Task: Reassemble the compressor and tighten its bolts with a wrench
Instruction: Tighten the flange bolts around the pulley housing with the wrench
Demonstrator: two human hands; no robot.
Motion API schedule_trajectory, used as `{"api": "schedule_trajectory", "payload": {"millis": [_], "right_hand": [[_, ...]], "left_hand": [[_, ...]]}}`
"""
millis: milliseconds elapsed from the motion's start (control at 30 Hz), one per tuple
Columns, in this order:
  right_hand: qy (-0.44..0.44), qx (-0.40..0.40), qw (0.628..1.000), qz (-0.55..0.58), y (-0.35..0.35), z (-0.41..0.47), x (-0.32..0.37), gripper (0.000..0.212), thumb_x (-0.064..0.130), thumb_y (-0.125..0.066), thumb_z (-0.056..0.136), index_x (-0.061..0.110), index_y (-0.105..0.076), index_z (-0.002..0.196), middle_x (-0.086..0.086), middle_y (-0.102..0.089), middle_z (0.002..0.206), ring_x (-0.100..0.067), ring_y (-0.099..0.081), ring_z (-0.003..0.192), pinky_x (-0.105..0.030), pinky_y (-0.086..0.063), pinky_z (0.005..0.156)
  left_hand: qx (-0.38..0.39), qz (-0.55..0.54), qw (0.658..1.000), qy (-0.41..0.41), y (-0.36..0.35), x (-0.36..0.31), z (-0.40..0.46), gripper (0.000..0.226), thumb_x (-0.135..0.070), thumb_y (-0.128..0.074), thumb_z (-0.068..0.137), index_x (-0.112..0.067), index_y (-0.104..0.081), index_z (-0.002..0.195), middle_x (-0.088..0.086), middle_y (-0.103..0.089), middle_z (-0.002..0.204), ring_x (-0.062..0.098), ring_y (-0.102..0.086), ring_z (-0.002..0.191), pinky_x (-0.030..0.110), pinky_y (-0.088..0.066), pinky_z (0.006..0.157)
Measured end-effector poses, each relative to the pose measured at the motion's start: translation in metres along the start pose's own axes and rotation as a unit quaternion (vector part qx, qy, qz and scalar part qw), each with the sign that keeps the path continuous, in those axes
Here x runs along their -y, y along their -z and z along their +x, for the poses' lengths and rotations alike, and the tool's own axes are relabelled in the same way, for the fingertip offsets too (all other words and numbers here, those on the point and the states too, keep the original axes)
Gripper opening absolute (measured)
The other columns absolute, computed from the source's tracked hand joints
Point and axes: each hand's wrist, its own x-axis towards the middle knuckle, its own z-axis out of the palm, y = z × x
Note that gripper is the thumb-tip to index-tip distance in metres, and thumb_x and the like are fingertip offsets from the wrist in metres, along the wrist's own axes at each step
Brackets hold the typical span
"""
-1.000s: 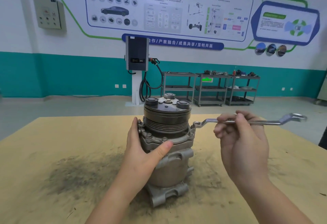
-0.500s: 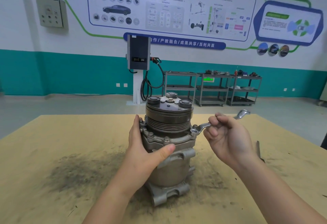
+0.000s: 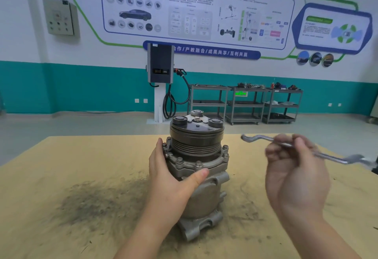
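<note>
The grey metal compressor stands upright in the middle of the table, its dark pulley on top and several bolts around its flange. My left hand grips its left side, thumb across the front below the flange. To the right, my right hand holds a silver double-ended ring wrench by the middle of its shaft. The wrench is blurred and hangs in the air, its near end clear of the compressor's right-hand bolts.
The wooden table carries a dark patch of grime left of the compressor. Beyond it lie an open floor, a charging post and several grey shelf carts against the teal wall.
The wrench turned on the right flange bolt, then came off it. My right hand has now drawn it away to the right. My left hand has kept its hold on the compressor.
</note>
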Motion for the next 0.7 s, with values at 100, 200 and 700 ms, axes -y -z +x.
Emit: {"api": "schedule_trajectory", "payload": {"millis": [100, 200, 700], "right_hand": [[-0.065, -0.016, 0.998, 0.018, 0.001, 0.009, 0.011, 0.023, 0.002, -0.032, 0.1, 0.013, -0.047, 0.087, -0.003, -0.062, 0.061, -0.016, -0.053, 0.048, -0.019, -0.044, 0.05], [-0.103, 0.024, 0.994, -0.029, 0.005, -0.002, 0.001, 0.021, 0.001, -0.033, 0.1, 0.012, -0.047, 0.089, -0.008, -0.06, 0.062, -0.019, -0.05, 0.046, -0.02, -0.042, 0.047], [-0.237, 0.037, 0.97, -0.027, 0.006, 0.019, -0.01, 0.015, 0.0, -0.037, 0.095, 0.008, -0.047, 0.086, -0.009, -0.054, 0.062, -0.018, -0.046, 0.044, -0.021, -0.041, 0.044]], "left_hand": [[-0.125, 0.092, 0.988, 0.002, -0.032, -0.017, -0.02, 0.122, -0.064, -0.073, 0.061, -0.021, -0.009, 0.156, -0.004, -0.02, 0.156, 0.018, -0.018, 0.145, 0.049, -0.018, 0.12], [-0.192, 0.141, 0.971, -0.008, -0.052, -0.029, -0.035, 0.117, -0.079, -0.058, 0.066, -0.011, -0.022, 0.154, 0.015, -0.033, 0.145, 0.025, -0.025, 0.135, 0.056, -0.023, 0.109], [0.072, 0.05, 0.995, -0.051, 0.026, -0.006, 0.013, 0.092, -0.088, -0.073, 0.033, -0.072, -0.039, 0.118, -0.041, -0.055, 0.121, -0.012, -0.056, 0.111, 0.026, -0.047, 0.096]]}}
